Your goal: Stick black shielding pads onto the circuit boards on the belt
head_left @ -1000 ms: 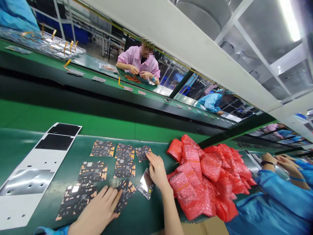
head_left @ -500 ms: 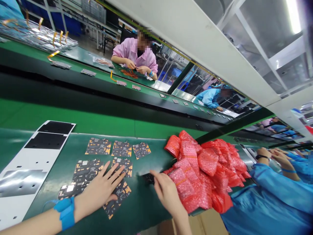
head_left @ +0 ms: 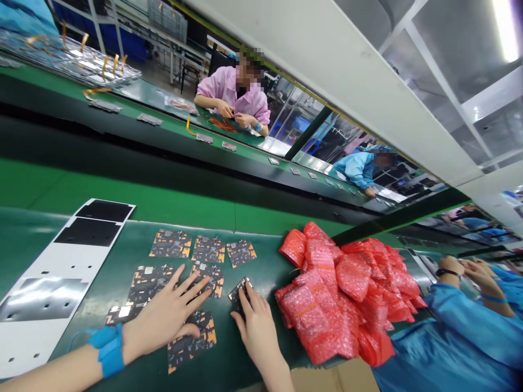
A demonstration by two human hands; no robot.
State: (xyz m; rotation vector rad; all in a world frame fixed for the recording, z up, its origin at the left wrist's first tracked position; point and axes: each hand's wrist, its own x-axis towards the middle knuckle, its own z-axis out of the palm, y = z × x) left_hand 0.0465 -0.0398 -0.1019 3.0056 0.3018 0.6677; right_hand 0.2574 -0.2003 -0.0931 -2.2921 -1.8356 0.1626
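Note:
My left hand (head_left: 165,307) lies with its fingers spread, palm down, over several dark circuit boards with orange patches. A large board (head_left: 149,280) and a smaller board (head_left: 212,277) show partly from under it, and another board (head_left: 194,340) lies by its thumb. My right hand (head_left: 257,326) has thumb and fingers around a small circuit board (head_left: 236,294) at the table surface, and part of that board is hidden by the fingers. In a row beyond my left hand are a wide board (head_left: 170,244), a middle board (head_left: 208,249) and a small board (head_left: 241,253).
Red bubble-wrap bags (head_left: 322,294) are heaped right of my right hand, above a cardboard box (head_left: 335,378). A white sheet with black pads (head_left: 49,277) lies at left. Parts sit along the raised green line (head_left: 175,128). A co-worker's blue sleeve (head_left: 461,310) is at right.
My right hand has moved left, away from the bags, and brought the small circuit board flat to the table. The board by my left thumb has turned straighter.

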